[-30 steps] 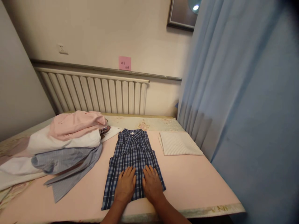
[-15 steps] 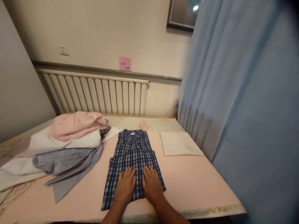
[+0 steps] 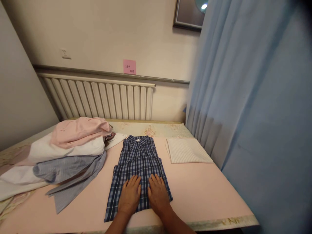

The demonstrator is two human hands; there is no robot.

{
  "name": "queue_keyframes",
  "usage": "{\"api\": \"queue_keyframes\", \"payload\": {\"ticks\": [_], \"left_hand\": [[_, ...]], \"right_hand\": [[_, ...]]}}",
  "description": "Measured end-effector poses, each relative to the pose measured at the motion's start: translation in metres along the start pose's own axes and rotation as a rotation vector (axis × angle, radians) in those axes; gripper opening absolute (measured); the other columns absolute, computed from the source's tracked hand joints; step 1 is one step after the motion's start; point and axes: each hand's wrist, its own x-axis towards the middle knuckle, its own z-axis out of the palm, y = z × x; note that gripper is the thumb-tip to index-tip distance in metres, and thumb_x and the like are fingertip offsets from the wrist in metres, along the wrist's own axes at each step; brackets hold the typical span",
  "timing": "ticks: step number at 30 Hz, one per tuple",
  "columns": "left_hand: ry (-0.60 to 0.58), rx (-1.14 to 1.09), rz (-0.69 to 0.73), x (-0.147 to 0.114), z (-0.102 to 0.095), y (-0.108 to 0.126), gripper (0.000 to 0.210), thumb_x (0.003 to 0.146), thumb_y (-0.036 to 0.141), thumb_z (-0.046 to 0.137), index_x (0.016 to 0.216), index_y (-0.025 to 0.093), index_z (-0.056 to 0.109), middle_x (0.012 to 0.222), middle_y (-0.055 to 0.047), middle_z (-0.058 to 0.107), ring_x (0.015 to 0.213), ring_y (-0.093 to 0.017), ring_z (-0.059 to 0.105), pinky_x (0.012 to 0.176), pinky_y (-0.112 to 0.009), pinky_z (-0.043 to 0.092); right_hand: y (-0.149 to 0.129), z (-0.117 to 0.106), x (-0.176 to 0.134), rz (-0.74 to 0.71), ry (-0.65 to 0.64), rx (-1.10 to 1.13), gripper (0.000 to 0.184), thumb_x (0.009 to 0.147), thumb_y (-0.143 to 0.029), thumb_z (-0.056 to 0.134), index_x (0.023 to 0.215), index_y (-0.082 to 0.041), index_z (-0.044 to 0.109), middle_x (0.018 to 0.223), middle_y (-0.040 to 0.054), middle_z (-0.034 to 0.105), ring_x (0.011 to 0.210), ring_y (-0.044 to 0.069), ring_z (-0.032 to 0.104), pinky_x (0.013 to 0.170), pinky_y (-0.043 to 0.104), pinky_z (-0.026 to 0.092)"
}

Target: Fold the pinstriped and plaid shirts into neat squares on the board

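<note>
Looking through the head camera, I see my left hand and right hand flat on the plaid shirt, fingers together, palms down. Beside the shirt lie a clothes pile and a folded towel.

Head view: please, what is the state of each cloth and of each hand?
Plaid shirt: folded narrow, flat, collar at the far end.
Left hand: open, palm flat on the shirt.
Right hand: open, palm flat on the shirt.
White striped cloth: folded flat.
Clothes pile: unfolded, heaped.
</note>
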Motion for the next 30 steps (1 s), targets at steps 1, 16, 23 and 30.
{"api": "queue_keyframes", "payload": {"ticks": [1, 16, 23, 30], "left_hand": [[0.003, -0.003, -0.001, -0.0002, 0.0004, -0.0001, 0.04, 0.094, 0.024, 0.036, 0.128, 0.019, 0.058, 0.134, -0.008, 0.06, 0.129, -0.024, 0.049, 0.107, -0.046, 0.037], [0.0, -0.03, -0.02, 0.0005, -0.0014, 0.0006, 0.04, 0.094, 0.024, 0.036, 0.127, 0.022, 0.059, 0.133, -0.008, 0.06, 0.128, -0.023, 0.05, 0.107, -0.045, 0.037], [0.005, -0.031, -0.013, -0.0008, -0.0006, -0.0001, 0.041, 0.094, 0.024, 0.035, 0.128, 0.021, 0.058, 0.134, -0.008, 0.059, 0.129, -0.023, 0.049, 0.107, -0.045, 0.037], [-0.006, -0.014, -0.026, 0.0006, -0.0023, 0.0025, 0.04, 0.094, 0.022, 0.036, 0.127, 0.019, 0.059, 0.134, -0.008, 0.06, 0.129, -0.023, 0.049, 0.107, -0.044, 0.037]], "right_hand": [[0.0002, 0.0006, -0.0001, -0.001, 0.0, -0.008, 0.04, 0.095, -0.034, 0.045, 0.131, -0.021, 0.057, 0.14, 0.0063, 0.053, 0.136, 0.025, 0.038, 0.114, 0.045, 0.027], [0.0028, 0.0026, -0.0012, 0.015, -0.036, 0.034, 0.041, 0.093, -0.034, 0.049, 0.132, -0.023, 0.056, 0.142, 0.0039, 0.05, 0.138, 0.024, 0.035, 0.115, 0.045, 0.026], [0.0013, 0.0011, -0.0008, 0.006, -0.029, 0.028, 0.04, 0.094, -0.034, 0.048, 0.131, -0.022, 0.057, 0.141, 0.0049, 0.052, 0.137, 0.025, 0.037, 0.115, 0.046, 0.026], [-0.0001, -0.0009, -0.0007, 0.001, -0.012, 0.031, 0.04, 0.094, -0.032, 0.047, 0.131, -0.021, 0.057, 0.14, 0.0062, 0.053, 0.137, 0.025, 0.038, 0.114, 0.046, 0.028]]}}
